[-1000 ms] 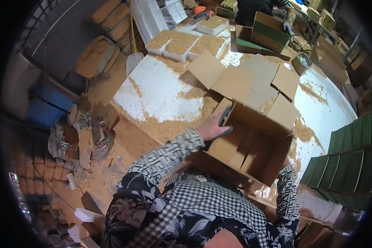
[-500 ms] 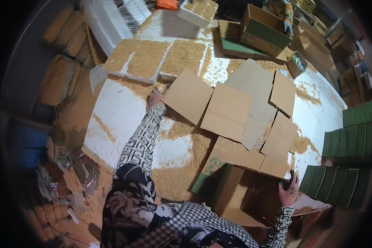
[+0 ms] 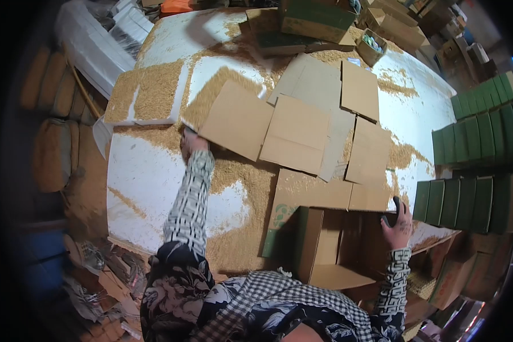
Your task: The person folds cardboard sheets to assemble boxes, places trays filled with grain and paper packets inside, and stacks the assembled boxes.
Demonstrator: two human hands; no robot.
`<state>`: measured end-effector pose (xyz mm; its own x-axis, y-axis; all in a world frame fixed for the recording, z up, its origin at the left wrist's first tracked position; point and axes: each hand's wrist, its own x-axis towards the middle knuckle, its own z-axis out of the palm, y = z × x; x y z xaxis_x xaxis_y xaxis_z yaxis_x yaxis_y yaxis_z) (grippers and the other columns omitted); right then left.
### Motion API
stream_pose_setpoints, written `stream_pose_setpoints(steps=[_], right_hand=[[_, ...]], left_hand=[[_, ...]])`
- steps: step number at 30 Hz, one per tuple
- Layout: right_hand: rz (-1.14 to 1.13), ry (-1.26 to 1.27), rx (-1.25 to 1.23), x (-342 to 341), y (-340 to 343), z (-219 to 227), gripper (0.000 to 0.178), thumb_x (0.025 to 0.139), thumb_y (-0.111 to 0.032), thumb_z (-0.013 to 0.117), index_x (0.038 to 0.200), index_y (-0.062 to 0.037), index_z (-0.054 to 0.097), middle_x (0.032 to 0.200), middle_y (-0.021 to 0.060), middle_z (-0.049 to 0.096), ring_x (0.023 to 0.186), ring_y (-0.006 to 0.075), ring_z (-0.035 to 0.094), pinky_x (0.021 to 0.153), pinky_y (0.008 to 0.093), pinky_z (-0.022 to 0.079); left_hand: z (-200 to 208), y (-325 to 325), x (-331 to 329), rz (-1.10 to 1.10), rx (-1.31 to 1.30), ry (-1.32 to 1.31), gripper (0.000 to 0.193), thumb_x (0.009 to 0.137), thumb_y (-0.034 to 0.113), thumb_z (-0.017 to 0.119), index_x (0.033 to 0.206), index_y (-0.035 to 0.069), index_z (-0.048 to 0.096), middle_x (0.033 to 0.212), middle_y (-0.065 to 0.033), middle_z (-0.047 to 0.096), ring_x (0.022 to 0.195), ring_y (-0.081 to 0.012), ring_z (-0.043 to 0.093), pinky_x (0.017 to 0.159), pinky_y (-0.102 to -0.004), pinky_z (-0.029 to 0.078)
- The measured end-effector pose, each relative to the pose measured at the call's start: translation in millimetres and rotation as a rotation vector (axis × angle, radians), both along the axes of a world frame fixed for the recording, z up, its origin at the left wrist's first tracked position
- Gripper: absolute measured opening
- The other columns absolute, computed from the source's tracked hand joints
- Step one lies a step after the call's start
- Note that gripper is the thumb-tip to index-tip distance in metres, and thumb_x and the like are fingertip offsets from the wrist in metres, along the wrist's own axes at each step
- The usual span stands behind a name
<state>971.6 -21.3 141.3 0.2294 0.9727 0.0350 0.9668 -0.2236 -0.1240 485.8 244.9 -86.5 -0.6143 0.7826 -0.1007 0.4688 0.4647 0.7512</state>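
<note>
My left hand [image 3: 192,141], with dark fingertips, is closed at the near corner of a white tray of grain-like material [image 3: 211,100], its fingers partly hidden. The tray is blurred, and a cardboard flap [image 3: 236,119] overlaps its near right part. Right in front of me stands an open-topped cardboard box [image 3: 330,271], green outside, with a bare brown inside. My right hand [image 3: 399,225] grips this box at its far right corner, thumb on the inner side and a dark-tipped finger beside the flap edge.
Two more filled white trays [image 3: 158,94] sit left of the moving one. Flat cardboard pieces [image 3: 296,134] cover the table's middle. Stacked green boxes [image 3: 456,202] line the right side. A green carton [image 3: 319,25] and a small bin [image 3: 371,48] stand at the far side.
My view has shifted right. The tray at my left hand has slid nearer, baring white surface behind it. My right hand stays at the box corner.
</note>
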Motion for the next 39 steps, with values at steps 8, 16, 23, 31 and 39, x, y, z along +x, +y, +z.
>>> stream_pose_setpoints(steps=[8, 16, 23, 31, 39], right_hand=[[0.079, 0.018, 0.127, 8, -2, -6, 0.064, 0.062, -0.020, 0.071, 0.119, -0.0114, 0.043, 0.104, 0.0139, 0.050, 0.093, 0.0319, 0.051, 0.078, 0.0389, 0.044], [0.206, -0.039, 0.313, -9, -5, 1, 0.065, 0.064, -0.027, 0.070, 0.122, -0.0166, 0.043, 0.122, 0.0139, 0.040, 0.117, 0.0349, 0.033, 0.098, 0.0520, 0.022], [0.579, 0.464, 0.527, -38, -17, 26, 0.050, 0.065, -0.009, 0.065, 0.112, -0.0057, 0.051, 0.114, 0.0138, 0.050, 0.111, 0.0321, 0.044, 0.096, 0.0401, 0.034], [0.190, 2.240, -0.038, -10, -3, 24, 0.078, 0.080, -0.063, 0.039, 0.137, -0.0125, 0.020, 0.130, 0.0198, 0.035, 0.114, 0.0323, 0.042, 0.096, 0.0447, 0.035], [0.173, 1.426, 0.162, 51, -73, 50, 0.054, 0.087, -0.039, 0.043, 0.113, 0.0076, 0.051, 0.110, 0.0194, 0.055, 0.107, 0.0251, 0.051, 0.092, 0.0346, 0.041]], left_hand=[[28, -210, 33, 0.132, 0.574, -0.952, 0.039, 0.093, 0.025, 0.036, 0.125, 0.003, 0.038, 0.120, -0.0091, 0.048, 0.106, -0.0217, 0.048, 0.092, -0.0306, 0.039], [133, -215, 40, 0.383, 0.642, -0.830, 0.037, 0.078, 0.005, 0.058, 0.112, -0.003, 0.046, 0.100, -0.0144, 0.057, 0.083, -0.0243, 0.058, 0.074, -0.0365, 0.050], [281, -254, 17, 0.076, 1.080, -0.603, 0.048, 0.065, -0.008, 0.059, 0.112, -0.002, 0.047, 0.097, -0.0125, 0.056, 0.081, -0.0239, 0.058, 0.070, -0.0341, 0.050], [310, -263, 150, -0.203, 0.441, -1.208, 0.035, 0.071, 0.017, 0.059, 0.101, 0.000, 0.053, 0.088, -0.0107, 0.056, 0.082, -0.0224, 0.056, 0.078, -0.0317, 0.045], [233, -273, 220, -0.877, 0.265, -0.632, 0.062, 0.085, 0.049, 0.043, 0.126, 0.002, 0.039, 0.107, -0.0158, 0.054, 0.102, -0.0241, 0.051, 0.091, -0.0307, 0.037]])
